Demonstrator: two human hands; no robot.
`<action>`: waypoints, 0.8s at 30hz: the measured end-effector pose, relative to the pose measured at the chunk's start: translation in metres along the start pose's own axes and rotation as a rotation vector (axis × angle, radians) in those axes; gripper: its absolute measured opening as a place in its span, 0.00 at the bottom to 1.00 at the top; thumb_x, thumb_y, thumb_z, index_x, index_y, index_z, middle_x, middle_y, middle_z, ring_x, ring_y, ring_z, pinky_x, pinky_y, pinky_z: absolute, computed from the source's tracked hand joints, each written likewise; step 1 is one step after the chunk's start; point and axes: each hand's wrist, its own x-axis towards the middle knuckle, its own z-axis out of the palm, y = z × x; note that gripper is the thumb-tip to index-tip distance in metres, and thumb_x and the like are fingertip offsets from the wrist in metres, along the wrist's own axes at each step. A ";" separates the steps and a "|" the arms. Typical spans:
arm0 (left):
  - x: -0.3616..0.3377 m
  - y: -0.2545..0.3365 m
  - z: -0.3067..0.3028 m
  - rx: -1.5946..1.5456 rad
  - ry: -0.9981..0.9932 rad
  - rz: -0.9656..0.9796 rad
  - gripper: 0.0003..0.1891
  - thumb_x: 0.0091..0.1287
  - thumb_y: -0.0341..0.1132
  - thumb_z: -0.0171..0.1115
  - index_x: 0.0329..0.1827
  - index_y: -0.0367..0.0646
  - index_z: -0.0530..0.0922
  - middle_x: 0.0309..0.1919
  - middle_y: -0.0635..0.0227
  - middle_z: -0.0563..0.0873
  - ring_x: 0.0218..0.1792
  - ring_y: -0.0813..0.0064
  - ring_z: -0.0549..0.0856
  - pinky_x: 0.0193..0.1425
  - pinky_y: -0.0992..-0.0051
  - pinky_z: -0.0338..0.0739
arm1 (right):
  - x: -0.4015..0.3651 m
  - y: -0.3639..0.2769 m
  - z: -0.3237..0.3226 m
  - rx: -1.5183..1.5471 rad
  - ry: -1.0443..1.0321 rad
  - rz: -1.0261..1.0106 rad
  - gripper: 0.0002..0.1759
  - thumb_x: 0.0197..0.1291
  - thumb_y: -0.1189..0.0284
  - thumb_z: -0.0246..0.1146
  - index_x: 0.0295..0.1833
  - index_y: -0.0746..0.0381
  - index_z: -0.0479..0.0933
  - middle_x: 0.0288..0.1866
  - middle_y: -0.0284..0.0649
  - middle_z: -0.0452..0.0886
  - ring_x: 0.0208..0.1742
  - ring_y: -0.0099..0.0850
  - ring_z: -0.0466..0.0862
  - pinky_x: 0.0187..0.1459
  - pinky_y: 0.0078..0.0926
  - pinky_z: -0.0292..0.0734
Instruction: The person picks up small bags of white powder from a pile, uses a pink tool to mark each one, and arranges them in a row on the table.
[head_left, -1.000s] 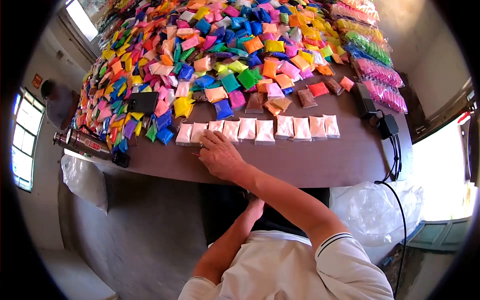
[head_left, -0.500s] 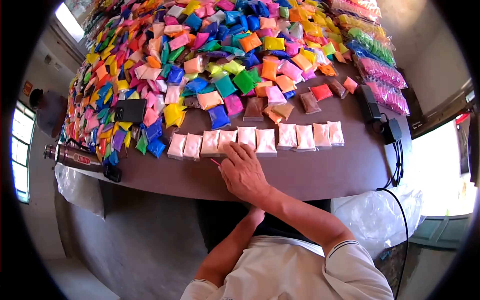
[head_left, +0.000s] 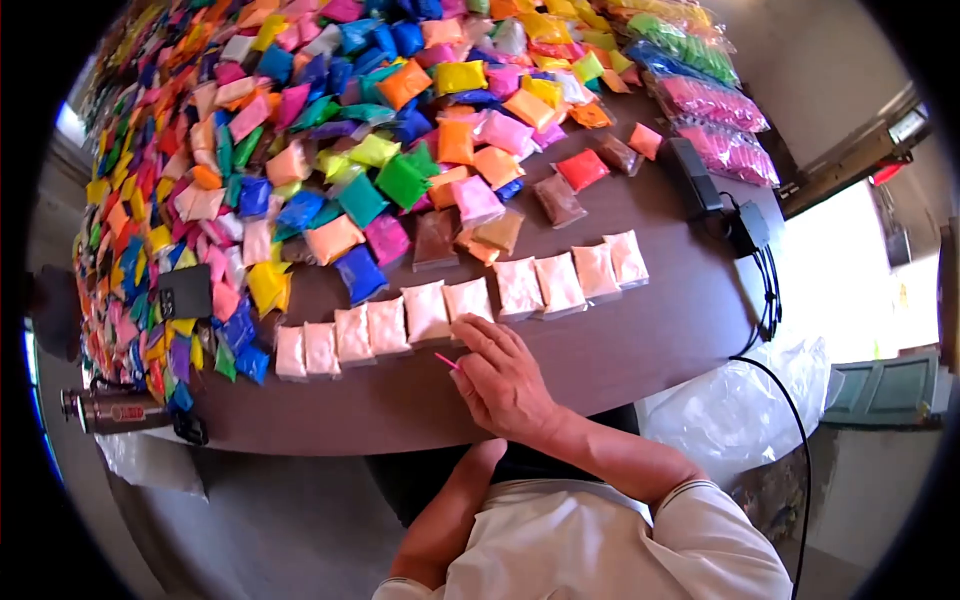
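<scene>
In the head view, the right hand (head_left: 503, 382) is resting on the brown worktop (head_left: 620, 345) near its front edge. It is curling closed around a thin pink stick (head_left: 446, 361), which is poking out to the left of the hand. Its fingertips (head_left: 470, 325) are touching the near edge of a pale pink packet (head_left: 468, 299). That packet is lying in a row of pale pink packets (head_left: 558, 283), which is running side by side across the worktop, just in front of the hand.

The left forearm (head_left: 455, 505) is reaching under the right wrist. The left hand is hidden there, so I cannot tell how it is standing.

Behind the row, a heap of coloured packets (head_left: 350, 150) is covering most of the worktop. A black phone (head_left: 186, 291) is lying among them at the left. A metal flask (head_left: 110, 410) is lying at the left front corner. A black adapter (head_left: 690, 175) is sitting at the right, its cable (head_left: 770, 330) hanging over the edge above a clear plastic bag (head_left: 740, 410).
</scene>
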 end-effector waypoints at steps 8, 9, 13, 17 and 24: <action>0.002 0.008 -0.007 0.016 -0.015 -0.024 0.21 0.72 0.44 0.48 0.65 0.46 0.62 0.61 0.67 0.68 0.60 0.74 0.67 0.62 0.70 0.63 | -0.001 0.027 -0.045 -0.129 0.101 0.185 0.06 0.58 0.76 0.58 0.34 0.68 0.71 0.57 0.52 0.73 0.62 0.51 0.71 0.59 0.43 0.68; 0.001 0.008 -0.008 0.018 -0.012 -0.026 0.21 0.72 0.44 0.48 0.64 0.46 0.62 0.61 0.67 0.68 0.60 0.74 0.67 0.62 0.70 0.63 | -0.004 0.034 -0.044 -0.154 0.067 0.196 0.06 0.58 0.76 0.58 0.34 0.68 0.71 0.57 0.52 0.73 0.62 0.51 0.71 0.59 0.43 0.68; -0.002 0.006 -0.012 0.026 -0.007 -0.039 0.21 0.72 0.44 0.48 0.64 0.46 0.63 0.60 0.67 0.68 0.60 0.74 0.67 0.61 0.71 0.64 | -0.010 0.042 -0.045 -0.136 0.037 0.193 0.05 0.59 0.76 0.58 0.36 0.68 0.71 0.57 0.51 0.73 0.62 0.51 0.70 0.60 0.43 0.66; -0.003 0.003 -0.010 0.027 -0.006 -0.043 0.21 0.72 0.44 0.48 0.63 0.46 0.63 0.60 0.67 0.69 0.59 0.74 0.68 0.60 0.71 0.64 | -0.004 0.051 -0.066 -0.135 0.143 0.243 0.04 0.56 0.78 0.59 0.35 0.69 0.72 0.56 0.54 0.74 0.62 0.52 0.70 0.60 0.43 0.65; -0.003 0.006 -0.012 0.033 -0.008 -0.041 0.20 0.72 0.44 0.49 0.62 0.46 0.63 0.58 0.67 0.69 0.57 0.74 0.68 0.59 0.71 0.64 | -0.013 0.103 -0.095 -0.389 0.313 0.391 0.06 0.61 0.76 0.56 0.39 0.70 0.73 0.58 0.52 0.74 0.62 0.51 0.70 0.61 0.42 0.66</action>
